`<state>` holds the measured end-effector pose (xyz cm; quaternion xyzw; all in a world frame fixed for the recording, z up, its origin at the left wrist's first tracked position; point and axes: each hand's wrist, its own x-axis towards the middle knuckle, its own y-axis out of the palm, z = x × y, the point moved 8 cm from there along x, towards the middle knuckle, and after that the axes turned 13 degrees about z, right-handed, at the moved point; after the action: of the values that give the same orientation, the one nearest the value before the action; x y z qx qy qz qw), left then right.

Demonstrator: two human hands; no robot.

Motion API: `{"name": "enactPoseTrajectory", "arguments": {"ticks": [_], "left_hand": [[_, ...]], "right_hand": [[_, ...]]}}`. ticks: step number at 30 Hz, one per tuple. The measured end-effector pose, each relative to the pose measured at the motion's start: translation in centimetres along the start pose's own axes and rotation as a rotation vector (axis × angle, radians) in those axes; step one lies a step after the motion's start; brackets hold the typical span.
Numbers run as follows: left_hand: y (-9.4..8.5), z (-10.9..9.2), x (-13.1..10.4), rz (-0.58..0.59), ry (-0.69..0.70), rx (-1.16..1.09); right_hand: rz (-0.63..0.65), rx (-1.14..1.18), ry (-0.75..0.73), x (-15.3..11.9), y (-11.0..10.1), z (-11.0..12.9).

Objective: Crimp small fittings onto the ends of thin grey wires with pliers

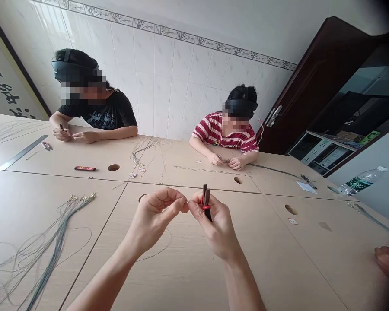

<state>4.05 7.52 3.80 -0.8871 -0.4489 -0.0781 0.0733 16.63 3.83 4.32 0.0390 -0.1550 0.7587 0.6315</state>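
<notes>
In the head view, my left hand (158, 218) is closed in a pinch, fingertips meeting those of the other hand. Between the fingertips is a tiny pale bit, too small to make out. A thin cord (169, 245) curves down below my left hand, seemingly from its pinch. My right hand (219, 224) is closed around small pliers (207, 209) with red and black handles, their dark jaws pointing up. Its thumb and a finger also pinch at the tiny bit. On the left of the table lies a bundle of grey-green cords (58, 242) with gold-coloured ends.
Across the table (168, 276), a person in black (105, 110) and a person in striped red (210, 129) handle small things. Nearby are a metal ruler (22, 153), a red-black case (85, 168), loose cords (139, 149), a tilted bottle (359, 183) and round table holes (291, 210).
</notes>
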Motion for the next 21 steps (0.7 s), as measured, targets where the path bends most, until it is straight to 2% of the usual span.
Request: {"name": "enactPoseTrajectory", "arguments": {"ticks": [5, 11, 16, 21], "left_hand": [[0.5, -0.1, 0.2, 0.042, -0.011, -0.023], [1.5, 0.5, 0.5, 0.155, -0.076, -0.034], [1.8, 1.3, 0.6, 0.147, -0.132, -0.013], [2.1, 1.8, 0.7, 0.178, -0.148, 0.003]], "right_hand": [[-0.055, 0.057, -0.005, 0.0, -0.6, -0.4], [-0.091, 0.240, 0.020, 0.1, -1.3, -2.0], [-0.098, 0.441, -0.001, 0.4, -1.5, -3.0], [-0.084, 0.508, -0.015, 0.5, -1.1, -2.7]]}}
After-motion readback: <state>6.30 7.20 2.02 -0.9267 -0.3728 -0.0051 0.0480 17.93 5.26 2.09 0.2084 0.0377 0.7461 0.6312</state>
